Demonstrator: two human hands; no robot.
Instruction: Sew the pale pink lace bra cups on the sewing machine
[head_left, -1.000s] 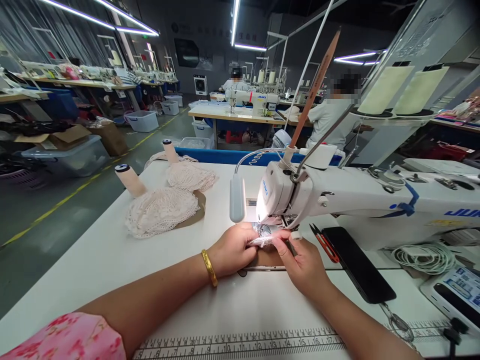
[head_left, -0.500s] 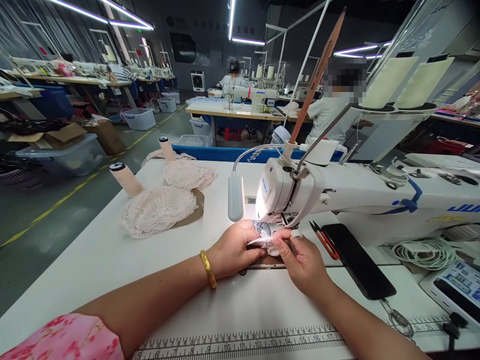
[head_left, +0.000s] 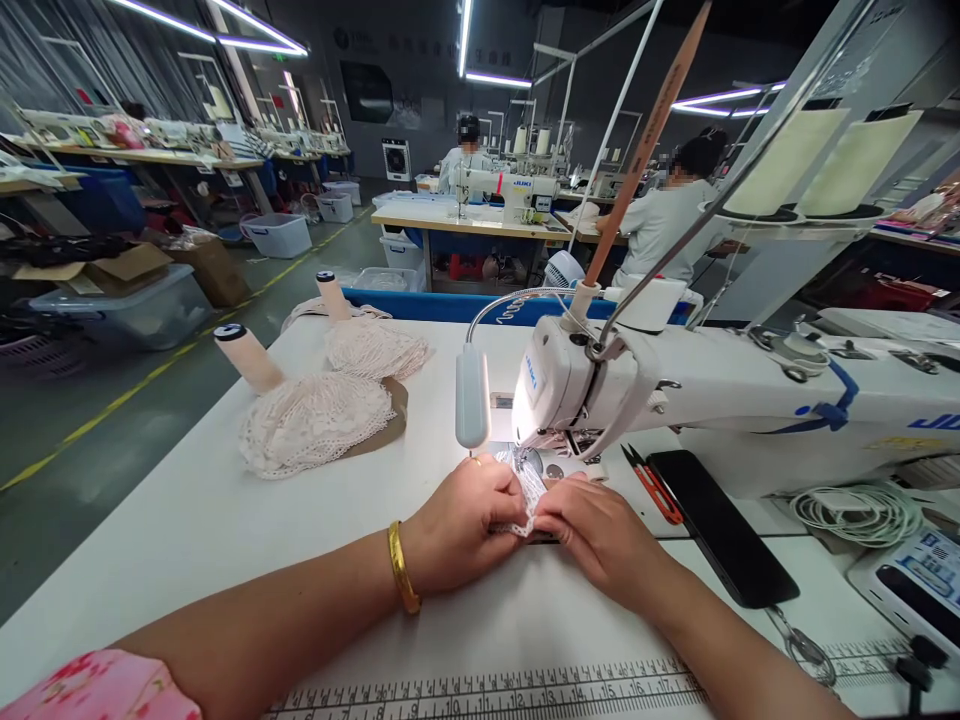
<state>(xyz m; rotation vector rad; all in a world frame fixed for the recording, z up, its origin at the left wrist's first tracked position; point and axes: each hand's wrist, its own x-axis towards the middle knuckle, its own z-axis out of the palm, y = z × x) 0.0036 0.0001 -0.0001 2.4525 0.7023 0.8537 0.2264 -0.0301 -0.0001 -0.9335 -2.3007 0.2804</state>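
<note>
A piece of white lace (head_left: 531, 492) lies between my two hands, just in front of the needle area of a white sewing machine (head_left: 551, 375). My left hand (head_left: 469, 520) is closed on its left side, fingers curled over the fabric. At its right edge, my right hand (head_left: 600, 530) pinches the lace between thumb and fingers. The far end of the lace runs toward the presser foot, which is partly hidden by the machine head. A lit lamp (head_left: 472, 395) hangs left of the needle.
Two lace bundles (head_left: 315, 425) with thread cones (head_left: 247, 358) lie on the table's left. Right of my hands are orange thread snips (head_left: 654, 487), a black phone (head_left: 720, 525) and a coiled cable (head_left: 859, 515). A ruler strip (head_left: 487, 695) runs along the front edge. Co-workers sit beyond.
Both hands have drawn a little toward me with the lace, so more of it shows in front of the needle. My right-hand fingers have turned downward over its edge.
</note>
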